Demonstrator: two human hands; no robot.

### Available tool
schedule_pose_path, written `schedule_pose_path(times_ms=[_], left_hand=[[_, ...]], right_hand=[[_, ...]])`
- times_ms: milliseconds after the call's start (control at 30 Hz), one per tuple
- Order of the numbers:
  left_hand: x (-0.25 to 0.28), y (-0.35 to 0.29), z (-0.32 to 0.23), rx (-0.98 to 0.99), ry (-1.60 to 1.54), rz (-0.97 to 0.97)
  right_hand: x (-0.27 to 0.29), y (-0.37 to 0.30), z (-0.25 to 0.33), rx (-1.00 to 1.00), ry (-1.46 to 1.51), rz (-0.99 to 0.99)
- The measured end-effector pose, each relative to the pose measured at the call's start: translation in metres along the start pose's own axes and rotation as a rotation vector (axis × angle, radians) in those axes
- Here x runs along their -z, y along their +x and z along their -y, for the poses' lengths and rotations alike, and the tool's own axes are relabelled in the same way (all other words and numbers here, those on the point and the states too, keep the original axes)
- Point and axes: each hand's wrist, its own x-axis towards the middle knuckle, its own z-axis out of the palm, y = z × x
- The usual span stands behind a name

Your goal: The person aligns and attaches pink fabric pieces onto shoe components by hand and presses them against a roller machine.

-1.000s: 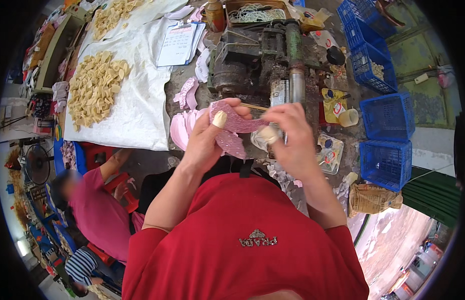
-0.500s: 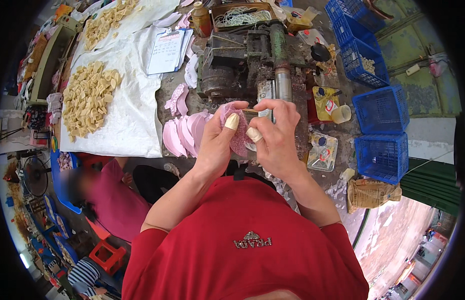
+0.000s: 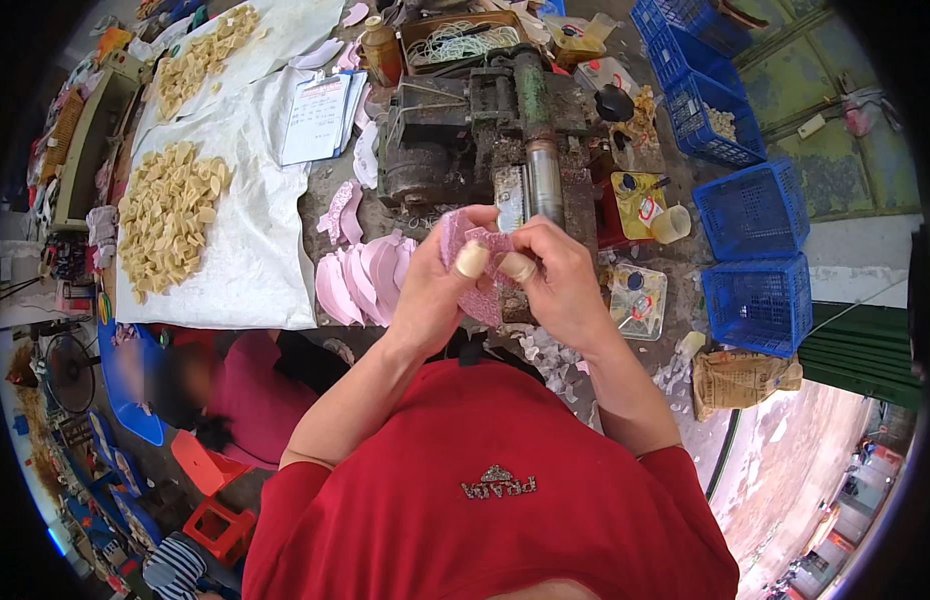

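Observation:
A pink glittery curved piece of sheet material (image 3: 482,306) is between my hands, in front of the machine. My left hand (image 3: 431,292) is closed on it, with the thumb on the near face and the fingers behind. My right hand (image 3: 560,285) pinches its upper right part, where the edge looks folded over. Both thumbs wear pale finger covers. Left of my hands lie several overlapping pale pink curved pieces (image 3: 355,282). Beyond them is another glittery pink piece (image 3: 340,216). The fingertips behind the held piece are hidden.
A dark, greasy machine with a metal roller (image 3: 544,180) stands just ahead. Left of it are a clipboard (image 3: 317,122) and a white sheet (image 3: 270,265) bearing tan pieces (image 3: 173,215). Blue crates (image 3: 755,305) stand at right. A person in a dark pink top (image 3: 247,400) is at lower left.
My right hand has come in closer to the left, its thumb now against the glittery piece. A thin brownish strip between the hands no longer shows. The person at lower left has shifted.

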Motion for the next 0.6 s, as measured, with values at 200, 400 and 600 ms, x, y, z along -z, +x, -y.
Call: schedule_pose_path(times_ms=[200, 400, 600], left_hand=[[-0.003, 0.003, 0.01, 0.004, 0.049, -0.006], [0.005, 0.006, 0.005, -0.017, -0.1, 0.092], [-0.012, 0.01, 0.011, -0.058, 0.035, 0.034]], right_hand=[[0.005, 0.001, -0.007, 0.128, -0.22, -0.096], [0.017, 0.003, -0.005, -0.117, 0.0, -0.11], [-0.014, 0.003, -0.001, 0.132, -0.317, -0.289]])
